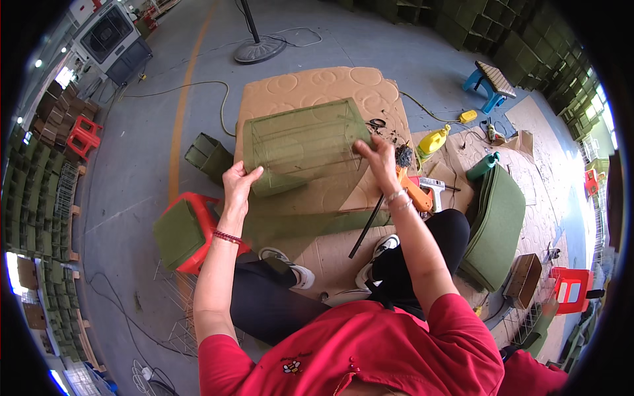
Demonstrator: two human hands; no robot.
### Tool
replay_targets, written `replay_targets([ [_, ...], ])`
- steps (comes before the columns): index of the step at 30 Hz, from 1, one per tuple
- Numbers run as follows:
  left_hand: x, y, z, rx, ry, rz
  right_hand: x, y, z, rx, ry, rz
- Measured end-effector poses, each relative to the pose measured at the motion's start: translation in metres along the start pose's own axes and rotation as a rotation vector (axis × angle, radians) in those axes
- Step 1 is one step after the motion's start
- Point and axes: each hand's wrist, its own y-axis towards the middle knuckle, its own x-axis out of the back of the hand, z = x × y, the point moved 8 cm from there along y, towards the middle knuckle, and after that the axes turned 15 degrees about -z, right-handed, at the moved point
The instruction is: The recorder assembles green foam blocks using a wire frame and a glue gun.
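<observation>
Between my two hands is a green felt panel (304,135), smeared by motion, with thin wire-like lines showing through it. My left hand (239,183) pinches its near left corner between thumb and fingers. At its right edge, my right hand (378,160) has closed its fingers on the felt. Beneath lies a cardboard-topped work surface (271,92) with round embossed marks. An orange glue gun (416,195) and a white and red glue gun (434,189) lie just beyond my right wrist. A dark stick (366,228) slants below that hand.
A yellow bottle (432,141), a green bottle (483,165) and stacked green felt (495,224) are to the right. A red stool (208,228) carries felt at left, near a green felt box (208,157). Cables (224,89) cross the floor. A blue-legged stool (492,82) stands far right.
</observation>
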Motion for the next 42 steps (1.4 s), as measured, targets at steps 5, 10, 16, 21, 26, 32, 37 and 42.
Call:
replay_targets([
  [5, -0.014, -0.02, -0.024, -0.039, -0.141, 0.02, 0.005, 0.029, 0.001, 0.047, 0.123, 0.04],
  [10, -0.003, -0.062, 0.003, -0.043, -0.067, -0.047, 0.023, -0.026, -0.01, 0.041, -0.03, -0.037],
  [16, 0.003, -0.076, 0.04, -0.053, 0.008, -0.124, 0.052, -0.053, -0.029, -0.097, 0.074, -0.171],
  [21, 0.003, -0.085, 0.026, -0.053, -0.075, -0.149, 0.05, -0.048, -0.042, -0.121, 0.001, -0.122],
  [26, -0.003, -0.083, 0.038, -0.003, -0.048, -0.126, 0.054, -0.048, -0.055, -0.089, -0.094, -0.1],
  [32, 0.005, -0.086, 0.035, -0.037, -0.002, -0.157, 0.045, -0.049, -0.023, -0.027, 0.001, -0.075],
  [37, 0.003, -0.084, 0.043, -0.071, 0.029, -0.188, 0.047, -0.045, -0.059, -0.124, 0.157, -0.067],
  [42, 0.01, -0.084, 0.05, -0.072, 0.037, -0.237, 0.045, -0.046, -0.074, -0.168, 0.133, -0.037],
])
